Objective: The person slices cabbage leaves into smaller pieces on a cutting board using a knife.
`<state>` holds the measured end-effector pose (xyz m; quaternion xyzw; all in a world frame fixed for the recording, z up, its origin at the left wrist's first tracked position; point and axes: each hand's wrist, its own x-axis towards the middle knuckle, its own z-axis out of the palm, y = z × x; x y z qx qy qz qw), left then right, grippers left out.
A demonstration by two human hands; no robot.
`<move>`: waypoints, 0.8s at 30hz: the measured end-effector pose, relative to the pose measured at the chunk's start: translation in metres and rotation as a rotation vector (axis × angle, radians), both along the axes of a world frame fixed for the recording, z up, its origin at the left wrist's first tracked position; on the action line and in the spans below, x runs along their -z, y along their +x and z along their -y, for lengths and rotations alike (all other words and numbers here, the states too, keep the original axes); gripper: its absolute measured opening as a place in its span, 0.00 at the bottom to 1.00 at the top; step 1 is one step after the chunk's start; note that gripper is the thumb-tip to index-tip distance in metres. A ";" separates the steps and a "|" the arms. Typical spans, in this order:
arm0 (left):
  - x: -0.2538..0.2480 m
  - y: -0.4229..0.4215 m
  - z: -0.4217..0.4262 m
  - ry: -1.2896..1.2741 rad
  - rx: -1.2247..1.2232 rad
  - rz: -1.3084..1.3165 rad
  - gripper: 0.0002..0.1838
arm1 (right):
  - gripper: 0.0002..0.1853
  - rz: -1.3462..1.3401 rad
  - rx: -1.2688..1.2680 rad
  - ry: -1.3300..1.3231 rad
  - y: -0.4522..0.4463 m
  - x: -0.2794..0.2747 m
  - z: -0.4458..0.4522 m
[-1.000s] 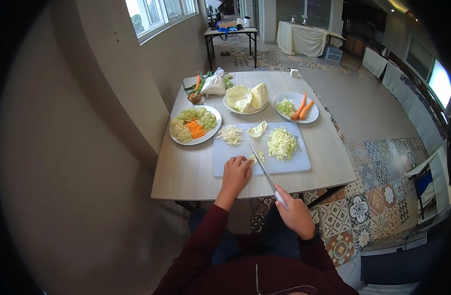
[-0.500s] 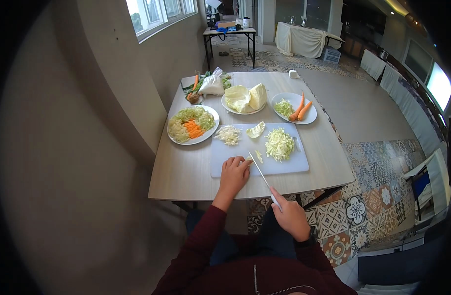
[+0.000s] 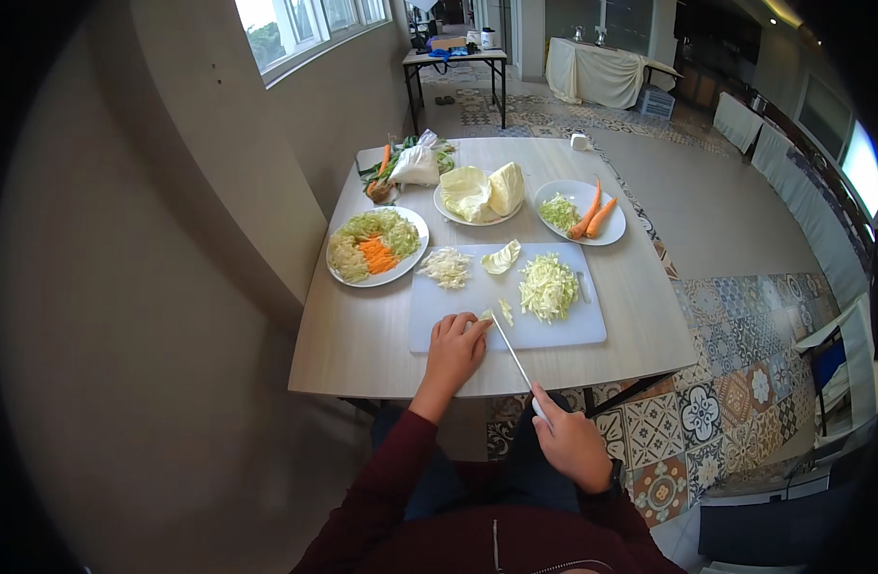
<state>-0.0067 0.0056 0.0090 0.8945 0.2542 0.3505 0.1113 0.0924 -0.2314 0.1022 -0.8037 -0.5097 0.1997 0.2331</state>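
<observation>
Two bare hands reach from dark red sleeves over a white cutting board [image 3: 568, 332] on a pale wood counter [image 3: 644, 330]. The left hand [image 3: 456, 350] has its fingers bent close together, pinning a small cabbage piece [image 3: 487, 315] to the board; the fingers hide much of it. The right hand [image 3: 573, 445] is wrapped around the white handle of a knife [image 3: 512, 353], whose blade slants away and to the left, its tip beside that piece. A few loose shreds [image 3: 506, 311] lie just right of the blade. Farther back on the board, from left to right, are a pale shredded pile [image 3: 445, 268], a curved cabbage leaf [image 3: 501, 257] and a larger heap of shredded cabbage [image 3: 549, 289]. Beyond the board's left corner, a left plate [image 3: 422, 231] holds pale green shreds around orange strips. Behind the board, a middle plate [image 3: 477, 223] carries large cabbage pieces [image 3: 483, 191], and a right plate [image 3: 620, 228] holds two whole carrots [image 3: 594, 216] beside green shreds. At the far left corner, a plastic bag [image 3: 417, 165] of something white rests among leafy vegetables [image 3: 378, 191].
</observation>
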 end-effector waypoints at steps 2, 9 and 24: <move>-0.001 -0.001 0.000 -0.006 0.004 -0.016 0.18 | 0.30 -0.014 -0.011 -0.001 0.004 0.000 0.000; -0.007 0.000 0.003 -0.010 -0.007 -0.025 0.18 | 0.30 -0.043 -0.061 0.003 0.007 0.003 0.001; -0.012 -0.001 0.005 -0.047 -0.021 -0.116 0.19 | 0.31 -0.280 -0.176 0.040 0.047 0.014 0.004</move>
